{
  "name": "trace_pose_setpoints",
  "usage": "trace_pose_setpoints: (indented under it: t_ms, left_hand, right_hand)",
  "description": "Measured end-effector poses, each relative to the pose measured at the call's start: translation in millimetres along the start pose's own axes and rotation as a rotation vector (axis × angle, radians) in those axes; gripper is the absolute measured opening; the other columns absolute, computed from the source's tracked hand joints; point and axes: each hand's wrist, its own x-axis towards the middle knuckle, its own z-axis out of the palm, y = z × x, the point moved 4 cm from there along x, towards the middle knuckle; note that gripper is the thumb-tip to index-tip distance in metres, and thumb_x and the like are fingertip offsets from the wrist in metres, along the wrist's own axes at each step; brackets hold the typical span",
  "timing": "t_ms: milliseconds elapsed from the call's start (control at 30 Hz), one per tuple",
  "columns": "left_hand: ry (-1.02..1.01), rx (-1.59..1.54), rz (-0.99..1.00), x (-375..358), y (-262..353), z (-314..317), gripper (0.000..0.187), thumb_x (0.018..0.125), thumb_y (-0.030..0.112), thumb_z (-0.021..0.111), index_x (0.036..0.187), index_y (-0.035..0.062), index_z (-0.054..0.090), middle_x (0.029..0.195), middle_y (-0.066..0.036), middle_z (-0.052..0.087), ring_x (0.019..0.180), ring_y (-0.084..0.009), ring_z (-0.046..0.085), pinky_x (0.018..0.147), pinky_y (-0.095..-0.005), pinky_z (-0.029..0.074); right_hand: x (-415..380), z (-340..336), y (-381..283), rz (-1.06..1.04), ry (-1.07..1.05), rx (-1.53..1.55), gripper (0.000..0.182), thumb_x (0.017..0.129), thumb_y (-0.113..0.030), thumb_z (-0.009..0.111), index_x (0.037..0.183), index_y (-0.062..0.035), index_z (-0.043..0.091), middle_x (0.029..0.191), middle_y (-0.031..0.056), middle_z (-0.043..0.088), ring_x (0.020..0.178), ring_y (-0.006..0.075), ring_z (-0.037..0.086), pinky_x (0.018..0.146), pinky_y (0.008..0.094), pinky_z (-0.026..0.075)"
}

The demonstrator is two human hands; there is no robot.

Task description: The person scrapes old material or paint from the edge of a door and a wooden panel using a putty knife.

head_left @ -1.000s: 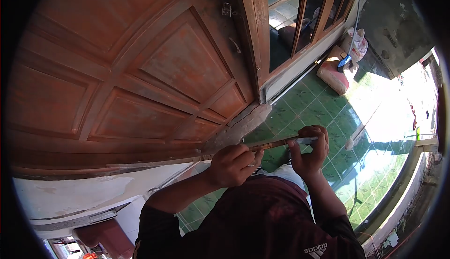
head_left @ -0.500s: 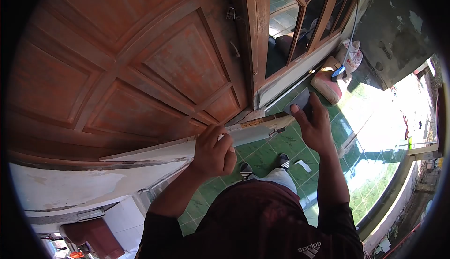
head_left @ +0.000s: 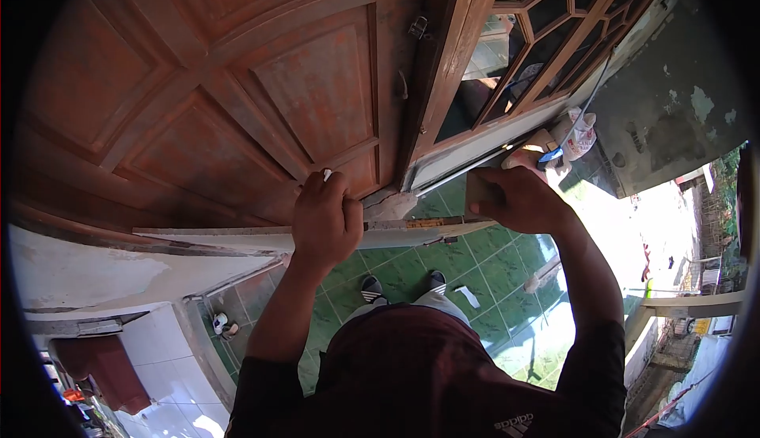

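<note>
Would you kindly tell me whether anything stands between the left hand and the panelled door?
Nothing visible stands between the left hand and the panelled door; the right hand is off to the side.

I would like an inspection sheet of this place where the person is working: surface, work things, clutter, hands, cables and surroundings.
Surface: the panelled door has a patchy reddish-brown finish; a padlock hangs near its edge.
Work things: a small white piece and a dark flat piece; materials not certain.
Clutter: a white scrap lies on the green tiled floor, near the feet; a printed sack is farther off.
Hands: the left hand has its grip on the white piece, the right hand on the flat piece.
Cables: nothing seen for certain.
Surroundings: lattice window beside the door; strong sunlight at the right.
</note>
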Motion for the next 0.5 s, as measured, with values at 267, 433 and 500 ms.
trace_pose_setpoints:
  t_ms: [267,433,500]
  left_hand:
    - [0.005,-0.027,-0.006,-3.1,7.1,-0.1,0.006,0.086,0.006,0.058,0.087,0.0027,0.054,0.084,-0.019,0.055,0.080,-0.0411,0.058,0.070,-0.0551,0.046]
    - [0.017,-0.124,0.004,-4.5,2.3,-4.8,0.006,0.086,0.004,0.058,0.084,0.0010,0.053,0.080,-0.020,0.054,0.078,-0.0413,0.058,0.068,-0.0549,0.045]
    - [0.041,-0.141,0.012,-4.2,5.0,-8.1,0.006,0.086,0.003,0.058,0.084,0.0007,0.053,0.078,-0.021,0.054,0.076,-0.0411,0.058,0.068,-0.0543,0.045]
  right_hand:
    - [-2.2,18.2,-25.7,-0.023,0.045,-0.012,0.056,0.096,-0.032,0.078,0.142,-0.0011,0.066,0.101,0.0286,0.078,0.096,0.0445,0.078,0.088,0.0518,0.061]
    - [-5.1,13.8,-6.6,0.059,0.014,0.046,0.055,0.095,-0.032,0.079,0.139,-0.0013,0.067,0.102,0.0295,0.077,0.099,0.0470,0.076,0.090,0.0548,0.059]
    - [-9.7,4.9,-1.2,0.144,0.005,0.035,0.056,0.094,-0.032,0.079,0.141,-0.0020,0.067,0.105,0.0297,0.077,0.102,0.0470,0.076,0.093,0.0555,0.059]
